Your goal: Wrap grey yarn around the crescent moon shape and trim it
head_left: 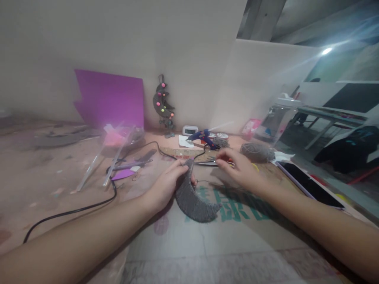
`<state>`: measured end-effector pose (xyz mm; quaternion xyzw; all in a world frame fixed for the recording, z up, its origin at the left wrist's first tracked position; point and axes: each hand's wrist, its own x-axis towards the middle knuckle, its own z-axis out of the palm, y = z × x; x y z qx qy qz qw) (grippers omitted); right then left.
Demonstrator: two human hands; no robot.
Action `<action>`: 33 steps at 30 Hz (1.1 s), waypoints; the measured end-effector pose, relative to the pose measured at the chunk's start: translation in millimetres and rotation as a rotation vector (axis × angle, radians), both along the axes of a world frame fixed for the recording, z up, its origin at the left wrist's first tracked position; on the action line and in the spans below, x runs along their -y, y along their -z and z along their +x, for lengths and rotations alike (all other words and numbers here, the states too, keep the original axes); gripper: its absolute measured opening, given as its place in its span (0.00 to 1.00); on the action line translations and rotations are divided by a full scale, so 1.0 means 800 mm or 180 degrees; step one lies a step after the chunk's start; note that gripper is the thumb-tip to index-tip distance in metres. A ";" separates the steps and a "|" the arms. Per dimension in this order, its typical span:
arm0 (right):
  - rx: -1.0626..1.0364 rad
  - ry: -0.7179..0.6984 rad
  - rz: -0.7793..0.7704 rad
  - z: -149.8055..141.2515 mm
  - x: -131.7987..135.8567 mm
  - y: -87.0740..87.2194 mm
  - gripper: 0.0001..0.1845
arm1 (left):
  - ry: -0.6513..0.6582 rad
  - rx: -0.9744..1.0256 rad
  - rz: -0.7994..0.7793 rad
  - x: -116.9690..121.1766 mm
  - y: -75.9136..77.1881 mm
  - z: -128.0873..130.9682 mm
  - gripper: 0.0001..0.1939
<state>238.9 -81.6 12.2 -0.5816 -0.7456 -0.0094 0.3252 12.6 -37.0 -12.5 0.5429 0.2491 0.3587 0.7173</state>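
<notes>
My left hand grips the upper tip of a grey yarn-wrapped crescent, which rests on a cardboard sheet with green print. My right hand hovers just right of the crescent's tip, fingers curled in a pinch; what it pinches is too thin to make out, perhaps a strand of yarn. A grey ball of yarn lies beyond the right hand.
A blue glue gun with a black cord lies at the back, near a small clock. A finished crescent decoration and a purple sheet lean on the wall. Scissors, glue sticks and a phone lie about.
</notes>
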 end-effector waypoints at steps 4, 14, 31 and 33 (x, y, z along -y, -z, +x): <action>0.0598 -0.0720 -0.0319 -0.036 0.024 0.010 0.13 | -0.0101 -0.0020 0.0070 -0.005 0.003 -0.002 0.09; -0.0370 0.0553 0.0390 0.052 -0.028 -0.007 0.18 | -0.0160 -0.0110 -0.0277 0.003 -0.009 0.000 0.07; 0.0041 -0.0691 0.0703 -0.009 0.010 0.002 0.07 | -0.0265 -0.0587 0.0876 0.000 -0.005 0.001 0.11; -0.0346 -0.0645 0.0706 -0.023 0.020 0.002 0.06 | -0.0240 -0.0625 0.0929 0.000 -0.006 0.001 0.11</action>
